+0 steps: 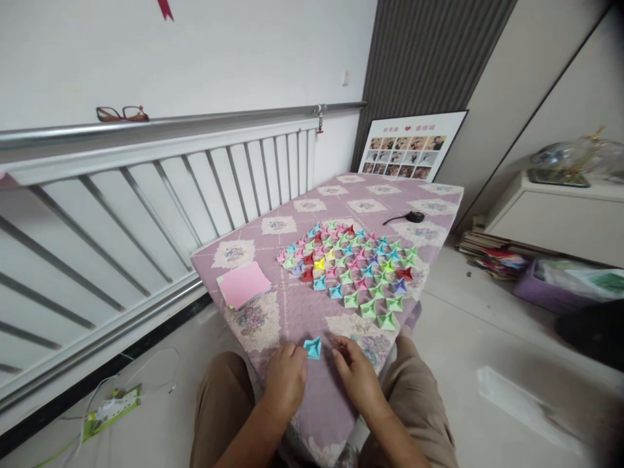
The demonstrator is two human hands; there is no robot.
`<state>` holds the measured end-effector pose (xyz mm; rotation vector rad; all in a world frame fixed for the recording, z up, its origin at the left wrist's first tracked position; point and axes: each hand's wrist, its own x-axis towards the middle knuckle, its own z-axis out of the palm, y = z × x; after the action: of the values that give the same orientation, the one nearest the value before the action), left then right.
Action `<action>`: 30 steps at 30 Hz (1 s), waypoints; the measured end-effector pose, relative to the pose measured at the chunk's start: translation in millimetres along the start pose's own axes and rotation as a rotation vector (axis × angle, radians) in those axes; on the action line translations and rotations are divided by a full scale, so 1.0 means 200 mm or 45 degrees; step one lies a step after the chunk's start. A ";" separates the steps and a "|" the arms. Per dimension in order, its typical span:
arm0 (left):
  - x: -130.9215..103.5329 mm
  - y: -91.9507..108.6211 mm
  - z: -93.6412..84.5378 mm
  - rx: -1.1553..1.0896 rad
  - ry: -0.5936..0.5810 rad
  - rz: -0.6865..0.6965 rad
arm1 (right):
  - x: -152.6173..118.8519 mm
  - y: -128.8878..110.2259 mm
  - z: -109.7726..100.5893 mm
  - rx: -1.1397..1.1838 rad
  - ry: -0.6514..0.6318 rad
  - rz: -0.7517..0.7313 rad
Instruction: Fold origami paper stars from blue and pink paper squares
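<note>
My left hand [286, 377] pinches the left edge of a blue folded-paper piece [312, 348] with raised pointed corners, close to the table's near edge. To the right of that piece, and apart from it, my right hand [355, 370] is held with its fingers slightly curled and spread, nothing in them. Beyond my hands, many similar folded-paper pieces [346, 278] in green, pink, blue, red, yellow and purple lie in rows. A stack of pink paper squares [243, 285] rests on the table's left side.
A purple floral cloth covers the table [302, 312]. A black object with a thin strap [415, 216] lies toward the far right. Along the left stand a white radiator [185, 195] and a pipe with eyeglasses [123, 114] on it. A photo board [414, 144] leans behind.
</note>
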<state>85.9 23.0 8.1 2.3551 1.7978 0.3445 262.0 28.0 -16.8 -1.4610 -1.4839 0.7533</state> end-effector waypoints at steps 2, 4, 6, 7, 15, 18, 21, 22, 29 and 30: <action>0.04 0.00 -0.01 -0.027 0.038 -0.032 | 0.02 0.02 -0.01 0.060 0.042 0.021; 0.08 0.01 -0.03 -0.068 0.059 -0.056 | 0.03 0.04 -0.01 0.130 0.053 0.032; 0.10 0.01 -0.03 -0.140 0.064 -0.081 | 0.03 0.04 -0.01 0.168 0.064 0.045; 0.11 0.01 -0.03 -0.187 0.064 -0.094 | 0.02 0.04 -0.01 0.170 0.073 0.053; 0.00 -0.10 0.10 -0.363 0.166 -0.156 | 0.00 0.02 0.00 -0.050 0.121 -0.064; -0.05 -0.13 0.14 -0.351 0.220 -0.085 | -0.02 0.01 0.01 -0.078 0.129 -0.098; -0.08 -0.13 0.15 -0.365 0.287 -0.035 | -0.03 -0.01 0.01 -0.120 0.131 -0.146; -0.09 -0.14 0.15 -0.373 0.301 -0.020 | -0.03 -0.02 0.02 -0.136 0.132 -0.162; -0.09 -0.17 0.21 -0.392 0.380 0.048 | -0.05 -0.03 0.03 -0.257 0.133 -0.233; -0.09 -0.17 0.22 -0.393 0.398 0.054 | -0.06 -0.03 0.03 -0.273 0.130 -0.238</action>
<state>62.1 15.7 -45.0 2.2156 1.6659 0.9681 252.5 17.4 -17.0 -1.4687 -1.6341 0.4104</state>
